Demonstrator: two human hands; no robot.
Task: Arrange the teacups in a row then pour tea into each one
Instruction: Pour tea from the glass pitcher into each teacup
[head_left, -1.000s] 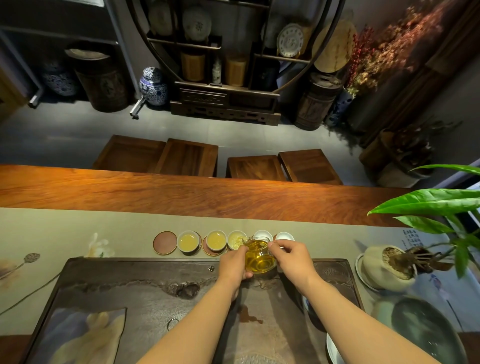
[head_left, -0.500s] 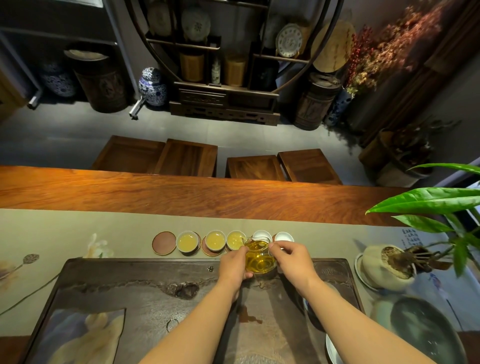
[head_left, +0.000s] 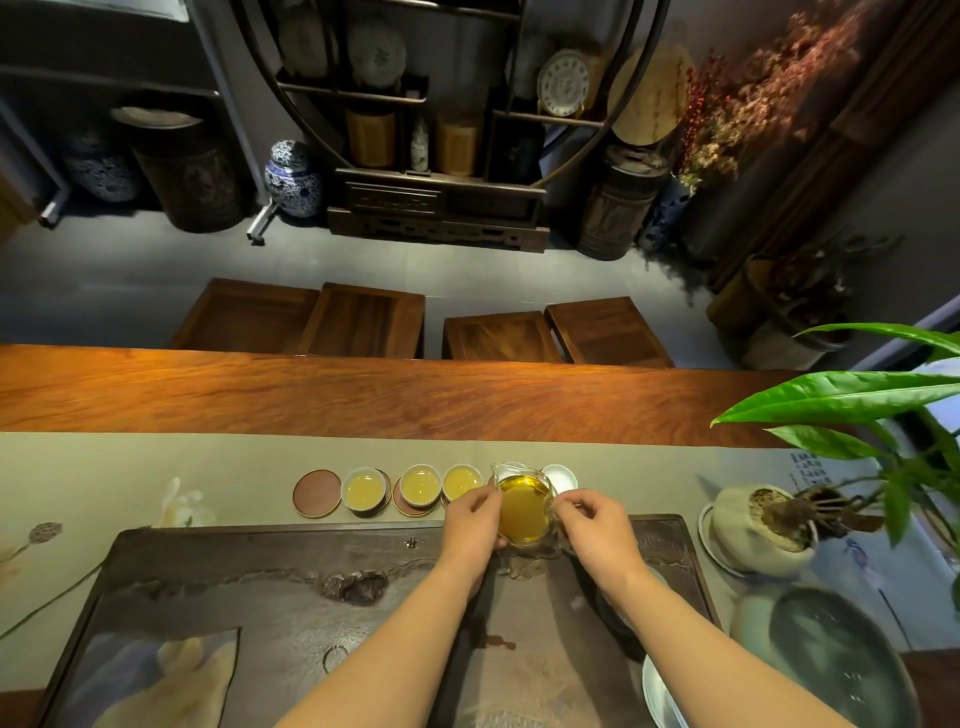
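1. Head view, landmark: the dark tea tray (head_left: 291, 582) lies on a pale runner (head_left: 130, 467) over the wooden table (head_left: 363, 395). All positions below are given relative to this tray.
2. Pitcher (head_left: 523, 506): clear glass, filled with amber-yellow tea, spout toward the far side. It is held above the tray's far edge, right of the tray's middle, and tilted away from the person.
3. Left hand (head_left: 474, 519): fingers curled against the pitcher's left wall, supporting it. Contact is at the fingertips; the palm faces right.
4. Right hand (head_left: 597, 525): thumb and forefinger pinched at the pitcher's right side, where the handle would sit. The handle itself is mostly hidden, so the exact grip cannot be confirmed.
5. Cups: a row stands on the runner just beyond the tray's far edge.
   - First cup (head_left: 365, 491): white, holds yellow tea, sits on a coaster.
   - Second cup (head_left: 421, 484): white, holds yellow tea, sits on a coaster.
   - Third cup (head_left: 461, 482): white, holds yellow tea, touching the second.
   - Fourth cup: almost fully hidden behind the pitcher; contents cannot be told.
   - Fifth cup (head_left: 561, 477): white, interior looks pale, partly hidden by the pitcher.
6. Bare coaster (head_left: 317, 493): round, reddish-brown, at the row's left end, just beside the first cup.
7. Potted plant (head_left: 763, 525): stands right of the tray, on a saucer.
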